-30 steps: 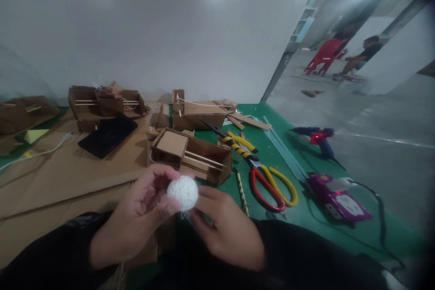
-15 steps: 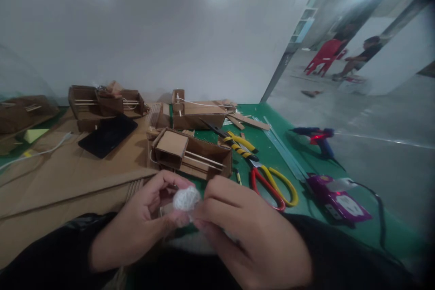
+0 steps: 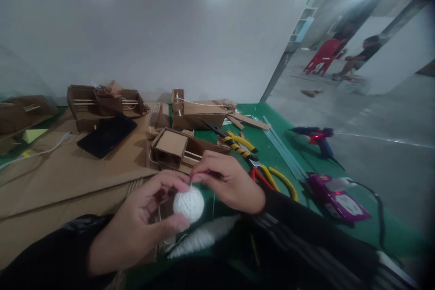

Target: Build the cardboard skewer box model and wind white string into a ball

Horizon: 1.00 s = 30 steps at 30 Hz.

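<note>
A ball of white string [image 3: 189,204] sits between the thumb and fingers of my left hand [image 3: 141,219]. Above and right of the ball, my right hand [image 3: 226,181] pinches the string at the ball's top edge. A thin strand hangs below the right hand. Under the hands lies a long spool of white string [image 3: 204,237], partly covered by my right sleeve. Just beyond my fingers is a cardboard box with a sliding-looking block and thin sticks [image 3: 170,148].
Pliers [image 3: 239,147] and red-and-yellow-handled cutters [image 3: 272,179] lie right of the box. A glue gun [image 3: 314,135], glue sticks [image 3: 285,149] and a purple power strip [image 3: 336,201] are farther right. A black tablet [image 3: 107,136] rests on cardboard at left. Two people sit in the background.
My right hand has moved up and away from in front of the ball to its top edge, drawing the string. The ball and the spool below now show more fully.
</note>
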### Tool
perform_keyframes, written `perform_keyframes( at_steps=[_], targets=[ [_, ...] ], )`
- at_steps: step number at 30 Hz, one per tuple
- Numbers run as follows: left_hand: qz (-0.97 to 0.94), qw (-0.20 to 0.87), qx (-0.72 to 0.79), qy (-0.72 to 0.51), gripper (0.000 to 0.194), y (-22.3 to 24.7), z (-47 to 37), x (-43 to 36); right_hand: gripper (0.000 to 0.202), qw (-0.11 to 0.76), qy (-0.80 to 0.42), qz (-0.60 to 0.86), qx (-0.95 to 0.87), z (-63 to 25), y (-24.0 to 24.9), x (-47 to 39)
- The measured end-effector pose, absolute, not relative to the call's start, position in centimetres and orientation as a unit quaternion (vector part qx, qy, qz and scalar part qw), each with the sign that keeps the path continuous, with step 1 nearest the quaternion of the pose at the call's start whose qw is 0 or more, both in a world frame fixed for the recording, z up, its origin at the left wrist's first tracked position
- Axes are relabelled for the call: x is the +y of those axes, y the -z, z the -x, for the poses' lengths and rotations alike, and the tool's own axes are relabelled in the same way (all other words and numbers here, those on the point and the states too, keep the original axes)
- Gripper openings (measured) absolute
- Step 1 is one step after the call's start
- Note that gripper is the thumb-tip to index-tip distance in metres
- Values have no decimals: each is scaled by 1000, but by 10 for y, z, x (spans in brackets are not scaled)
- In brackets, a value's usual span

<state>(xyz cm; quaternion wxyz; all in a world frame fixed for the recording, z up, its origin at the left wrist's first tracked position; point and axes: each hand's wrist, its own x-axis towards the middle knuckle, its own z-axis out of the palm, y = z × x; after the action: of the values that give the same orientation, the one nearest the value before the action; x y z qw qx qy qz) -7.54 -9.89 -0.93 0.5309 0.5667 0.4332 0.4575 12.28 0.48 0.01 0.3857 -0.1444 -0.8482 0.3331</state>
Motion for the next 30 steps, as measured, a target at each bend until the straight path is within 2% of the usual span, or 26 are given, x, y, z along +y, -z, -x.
perform_keyframes(
  at_steps=[7, 11, 17, 26, 30],
  targets=[
    [-579, 536, 394, -472, 37, 11, 73, -99, 16, 391, -388, 217, -806, -115, 23, -7],
    [-592, 493, 418, -482, 36, 11, 72, -98, 16, 386, -388, 236, -803, -113, 25, -17],
    [-557, 498, 456, -484, 33, 13, 68, -104, 16, 359, -379, 259, -813, -111, 27, -34],
    [-519, 492, 443, -540, 25, 13, 65, -102, 15, 311, -519, 275, -747, -105, 18, -55],
    [-519, 486, 441, -547, 24, 12, 69, -95, 17, 289, -470, 276, -787, -115, 5, -61]
  ],
)
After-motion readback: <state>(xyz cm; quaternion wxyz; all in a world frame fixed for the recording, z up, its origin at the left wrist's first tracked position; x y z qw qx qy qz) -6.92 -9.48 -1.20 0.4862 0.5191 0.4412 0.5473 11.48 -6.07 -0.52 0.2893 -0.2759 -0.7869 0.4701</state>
